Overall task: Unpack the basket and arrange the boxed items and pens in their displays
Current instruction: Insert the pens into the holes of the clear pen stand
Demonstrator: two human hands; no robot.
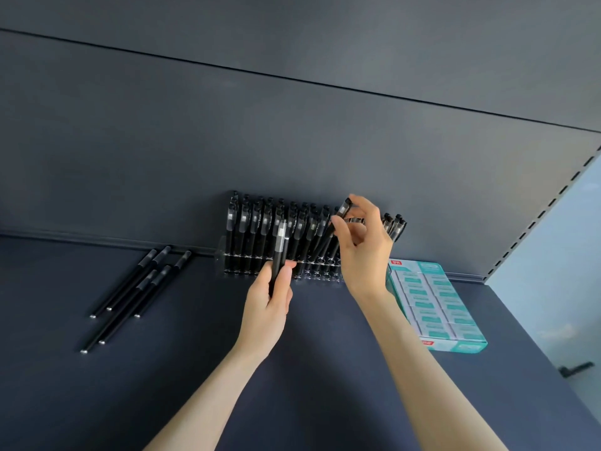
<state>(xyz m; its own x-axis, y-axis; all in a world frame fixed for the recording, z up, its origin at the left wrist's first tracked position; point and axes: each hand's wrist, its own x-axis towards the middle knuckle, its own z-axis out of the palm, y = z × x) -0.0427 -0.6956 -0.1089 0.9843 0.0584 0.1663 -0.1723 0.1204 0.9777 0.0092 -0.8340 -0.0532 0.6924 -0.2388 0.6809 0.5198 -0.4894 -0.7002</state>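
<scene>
A clear pen rack point(260, 265) stands against the back wall of a dark shelf, filled with several upright black pens point(253, 229). My left hand point(270, 304) grips black pens point(279, 245) upright in front of the rack. My right hand point(364, 252) pinches one black pen point(338, 216), tilted, its lower end near the rack's right-hand holes. Several loose black pens point(136, 284) lie flat on the shelf to the left. A teal display box point(455, 345) of small boxed items point(432, 304) sits to the right. No basket is in view.
The dark shelf point(325, 369) stretches toward me. Its back wall point(292, 141) rises behind the rack. A slotted upright point(536, 219) marks the shelf's right end, with a pale wall beyond. A dark handle-like object point(575, 369) shows at the far right.
</scene>
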